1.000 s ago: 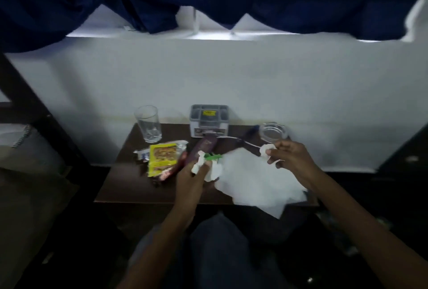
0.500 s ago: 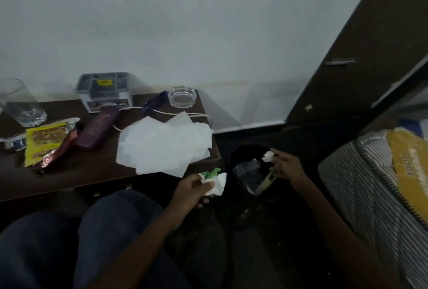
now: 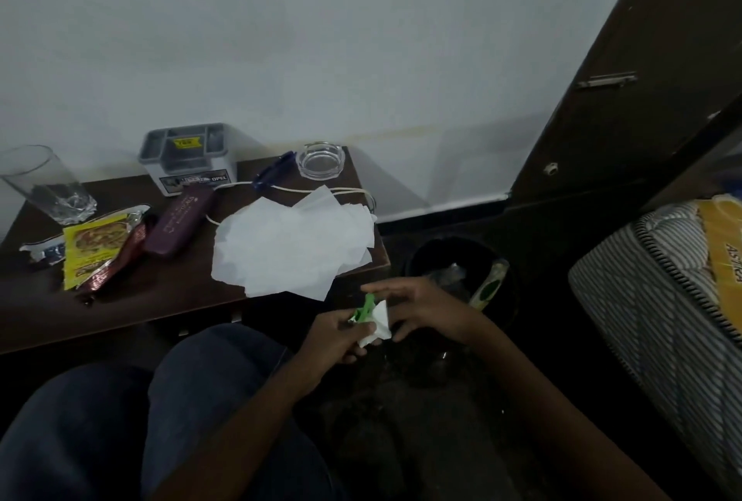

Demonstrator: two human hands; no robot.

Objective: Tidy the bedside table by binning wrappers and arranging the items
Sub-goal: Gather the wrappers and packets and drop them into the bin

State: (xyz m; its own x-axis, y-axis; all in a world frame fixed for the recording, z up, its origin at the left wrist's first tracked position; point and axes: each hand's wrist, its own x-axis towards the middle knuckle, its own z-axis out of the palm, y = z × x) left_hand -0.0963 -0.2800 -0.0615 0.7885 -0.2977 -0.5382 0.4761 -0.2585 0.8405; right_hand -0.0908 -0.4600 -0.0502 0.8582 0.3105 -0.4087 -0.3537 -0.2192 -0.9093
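Dark wooden table [image 3: 160,299], set against a white wall. On it:
- Back row, left to right: clear drinking glass [image 3: 44,183], upright; grey organiser box [image 3: 188,157]; blue pen [image 3: 273,175], lying aslant; glass ashtray [image 3: 320,160] at the right rear corner.
- Middle: maroon case [image 3: 178,221], flat and angled, just in front of the box; white cable [image 3: 281,189], running out from under the paper.
- Left front: yellow snack packet [image 3: 94,249]; red-brown wrapper [image 3: 116,259] against its right edge; small silver-blue wrapper [image 3: 42,251] at its left.
- Right front: loose white paper sheets [image 3: 293,243], overhanging the edge.

Floor [image 3: 421,440], dark. On it: black bin [image 3: 461,259], just beside the table's right end.
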